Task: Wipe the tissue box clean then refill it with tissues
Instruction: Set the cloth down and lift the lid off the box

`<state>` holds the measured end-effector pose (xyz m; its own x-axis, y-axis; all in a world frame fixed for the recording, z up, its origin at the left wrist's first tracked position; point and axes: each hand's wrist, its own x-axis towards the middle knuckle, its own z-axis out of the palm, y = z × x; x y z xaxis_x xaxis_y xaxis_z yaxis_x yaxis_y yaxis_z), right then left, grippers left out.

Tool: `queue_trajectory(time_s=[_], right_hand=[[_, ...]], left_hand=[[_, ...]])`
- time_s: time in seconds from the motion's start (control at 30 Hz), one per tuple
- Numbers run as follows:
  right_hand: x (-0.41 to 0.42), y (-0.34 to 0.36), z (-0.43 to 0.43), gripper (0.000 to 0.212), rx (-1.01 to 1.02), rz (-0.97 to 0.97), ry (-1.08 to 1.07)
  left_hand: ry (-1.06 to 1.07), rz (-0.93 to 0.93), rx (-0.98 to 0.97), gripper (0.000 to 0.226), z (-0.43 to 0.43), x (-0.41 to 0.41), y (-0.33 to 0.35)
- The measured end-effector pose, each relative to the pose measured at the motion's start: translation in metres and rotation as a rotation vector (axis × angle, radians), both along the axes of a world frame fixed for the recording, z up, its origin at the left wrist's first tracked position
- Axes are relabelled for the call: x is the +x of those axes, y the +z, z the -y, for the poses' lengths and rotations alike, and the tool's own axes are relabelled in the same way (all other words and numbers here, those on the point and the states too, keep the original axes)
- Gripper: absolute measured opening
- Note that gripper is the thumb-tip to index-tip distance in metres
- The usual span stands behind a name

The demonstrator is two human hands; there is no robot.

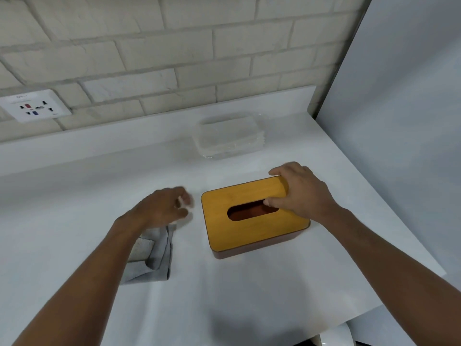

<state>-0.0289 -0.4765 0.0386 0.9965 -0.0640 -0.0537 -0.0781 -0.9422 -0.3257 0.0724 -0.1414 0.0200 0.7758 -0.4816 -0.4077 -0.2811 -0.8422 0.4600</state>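
A tissue box [249, 228] with a yellow wooden lid, an oval slot and a dark red base stands on the white counter [224, 295]. My right hand [296, 191] grips the lid's far right end, thumb at the slot's edge. My left hand [164, 206] hovers just left of the box, blurred, fingers loosely curled with nothing clearly in them. A grey cloth [154, 255] lies crumpled on the counter under my left wrist. A pack of white tissues [228, 137] in clear wrap sits behind the box near the wall.
A brick wall runs along the back, with a white wall socket [36, 106] at the left. A grey panel [399, 121] closes off the right side. The counter's edge runs diagonally at the right, and a white rounded object [334, 337] shows below it.
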Motion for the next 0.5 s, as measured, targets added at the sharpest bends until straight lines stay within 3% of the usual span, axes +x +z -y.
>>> queue_trajectory(time_s=[0.07,0.13,0.23,0.33,0.4,0.5], right_hand=[[0.002,0.000,-0.004,0.075,-0.023,0.031,0.109],[0.006,-0.002,-0.008,0.068,-0.060,0.049,0.204],[0.013,-0.004,-0.011,0.058,-0.112,0.080,0.234],[0.015,-0.004,-0.016,0.061,-0.156,0.093,0.244],[0.014,-0.004,-0.022,0.061,-0.173,0.099,0.265],[0.013,-0.005,-0.028,0.056,-0.208,0.135,0.294]], left_hand=[[0.034,-0.030,-0.272,0.039,0.016,-0.007,0.011],[-0.016,-0.116,-0.374,0.064,0.030,-0.015,0.020],[-0.108,-0.128,-0.388,0.101,0.039,-0.027,0.022],[-0.162,0.050,-0.301,0.132,0.041,-0.041,0.011],[-0.230,0.192,-0.225,0.149,0.044,-0.051,0.001],[-0.249,0.265,-0.250,0.162,0.045,-0.058,-0.006]])
